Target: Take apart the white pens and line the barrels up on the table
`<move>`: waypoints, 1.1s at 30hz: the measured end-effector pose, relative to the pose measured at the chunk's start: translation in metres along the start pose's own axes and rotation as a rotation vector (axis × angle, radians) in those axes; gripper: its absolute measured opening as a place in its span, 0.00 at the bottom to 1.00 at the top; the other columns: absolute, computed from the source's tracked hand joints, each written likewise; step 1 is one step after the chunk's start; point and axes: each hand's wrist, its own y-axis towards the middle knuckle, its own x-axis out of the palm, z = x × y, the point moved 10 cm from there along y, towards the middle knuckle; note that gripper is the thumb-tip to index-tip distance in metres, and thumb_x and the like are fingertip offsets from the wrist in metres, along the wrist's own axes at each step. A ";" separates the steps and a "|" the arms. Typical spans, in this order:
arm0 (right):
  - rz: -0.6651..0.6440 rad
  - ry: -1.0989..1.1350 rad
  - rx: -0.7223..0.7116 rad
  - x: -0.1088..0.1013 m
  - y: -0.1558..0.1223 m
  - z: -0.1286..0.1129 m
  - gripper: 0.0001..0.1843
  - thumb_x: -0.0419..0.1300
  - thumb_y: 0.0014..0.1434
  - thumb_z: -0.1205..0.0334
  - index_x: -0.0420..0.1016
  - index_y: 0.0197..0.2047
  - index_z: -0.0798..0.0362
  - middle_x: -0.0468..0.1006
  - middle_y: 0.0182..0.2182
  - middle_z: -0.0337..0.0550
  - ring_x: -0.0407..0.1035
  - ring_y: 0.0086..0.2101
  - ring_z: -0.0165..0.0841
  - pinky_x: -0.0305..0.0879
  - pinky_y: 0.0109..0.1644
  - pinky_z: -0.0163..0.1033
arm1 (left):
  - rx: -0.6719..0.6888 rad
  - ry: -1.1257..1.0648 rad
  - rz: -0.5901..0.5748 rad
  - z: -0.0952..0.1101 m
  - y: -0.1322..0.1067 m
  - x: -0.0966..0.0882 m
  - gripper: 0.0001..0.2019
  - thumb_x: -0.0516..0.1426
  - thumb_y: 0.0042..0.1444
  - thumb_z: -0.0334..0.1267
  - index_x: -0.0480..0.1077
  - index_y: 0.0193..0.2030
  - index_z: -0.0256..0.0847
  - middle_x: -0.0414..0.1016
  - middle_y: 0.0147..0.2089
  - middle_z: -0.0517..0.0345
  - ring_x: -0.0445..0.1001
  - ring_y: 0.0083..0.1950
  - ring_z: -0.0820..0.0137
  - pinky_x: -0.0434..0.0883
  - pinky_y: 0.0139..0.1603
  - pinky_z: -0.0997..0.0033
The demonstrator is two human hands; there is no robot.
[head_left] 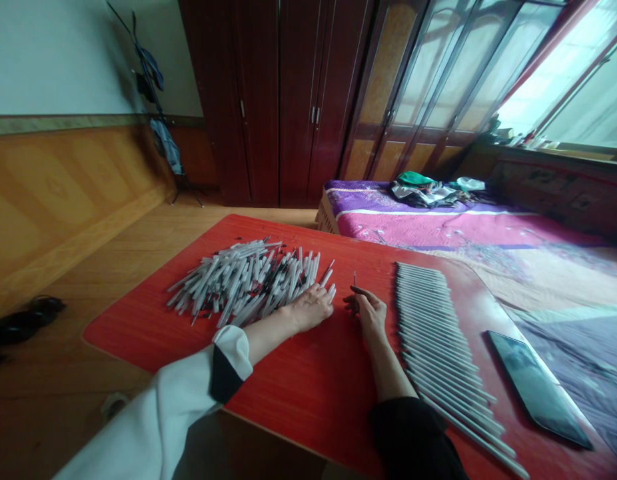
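A loose heap of grey-white pen barrels (pixel 248 283) lies on the red table (pixel 298 387), left of centre. My left hand (pixel 313 307) rests at the heap's near right edge, fingers curled over a barrel. My right hand (pixel 369 312) is just to the right of it, pinching a thin dark pen refill (pixel 355 283) that points upward. Right of that hand, a long neat row of assembled grey pens (pixel 438 347) lies side by side.
A dark phone or tablet (pixel 536 387) lies on the table's right edge. A bed with a pink and purple cover (pixel 463 230) stands beyond the table. Dark wardrobes (pixel 288 100) fill the back wall. A coat stand (pixel 158 113) is at the left.
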 end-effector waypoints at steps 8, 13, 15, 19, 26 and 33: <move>-0.021 0.147 -0.052 0.004 0.002 -0.001 0.21 0.52 0.45 0.64 0.72 0.44 0.60 0.78 0.39 0.53 0.74 0.31 0.35 0.68 0.31 0.38 | 0.098 -0.031 0.040 0.010 -0.001 -0.008 0.08 0.52 0.54 0.26 0.73 0.33 0.36 0.69 0.53 0.44 0.72 0.45 0.64 0.63 0.49 0.59; 0.015 0.166 -0.111 0.002 0.003 -0.005 0.19 0.57 0.45 0.62 0.71 0.42 0.59 0.78 0.38 0.54 0.73 0.31 0.34 0.68 0.31 0.38 | 0.231 -0.080 0.065 0.016 0.003 -0.010 0.10 0.53 0.53 0.26 0.71 0.25 0.39 0.74 0.32 0.52 0.71 0.39 0.66 0.63 0.47 0.61; 0.039 0.143 -0.132 0.000 0.002 -0.008 0.18 0.60 0.46 0.59 0.71 0.40 0.59 0.78 0.36 0.53 0.73 0.30 0.34 0.69 0.30 0.38 | 0.283 -0.107 0.090 0.019 0.001 -0.014 0.11 0.52 0.54 0.26 0.70 0.24 0.39 0.72 0.30 0.52 0.71 0.36 0.68 0.64 0.44 0.64; 0.099 0.089 -0.173 -0.004 -0.002 -0.013 0.18 0.60 0.49 0.54 0.71 0.39 0.59 0.78 0.34 0.53 0.73 0.28 0.33 0.68 0.28 0.37 | 0.193 -0.161 0.133 0.012 -0.003 -0.026 0.09 0.48 0.58 0.28 0.69 0.32 0.40 0.72 0.34 0.53 0.70 0.39 0.69 0.64 0.46 0.66; 0.165 0.155 -0.162 -0.009 -0.011 -0.041 0.19 0.59 0.51 0.51 0.72 0.36 0.60 0.75 0.22 0.42 0.66 0.19 0.27 0.62 0.20 0.33 | -0.463 -0.435 0.424 -0.055 -0.055 -0.041 0.07 0.47 0.59 0.33 0.64 0.41 0.39 0.71 0.34 0.56 0.71 0.37 0.70 0.67 0.42 0.70; 0.072 0.219 -0.287 0.017 -0.032 -0.125 0.14 0.58 0.54 0.53 0.71 0.33 0.58 0.72 0.20 0.39 0.66 0.19 0.27 0.61 0.19 0.32 | -0.502 -0.468 0.398 -0.074 -0.072 -0.030 0.10 0.46 0.61 0.32 0.65 0.45 0.39 0.73 0.39 0.54 0.70 0.44 0.68 0.66 0.48 0.65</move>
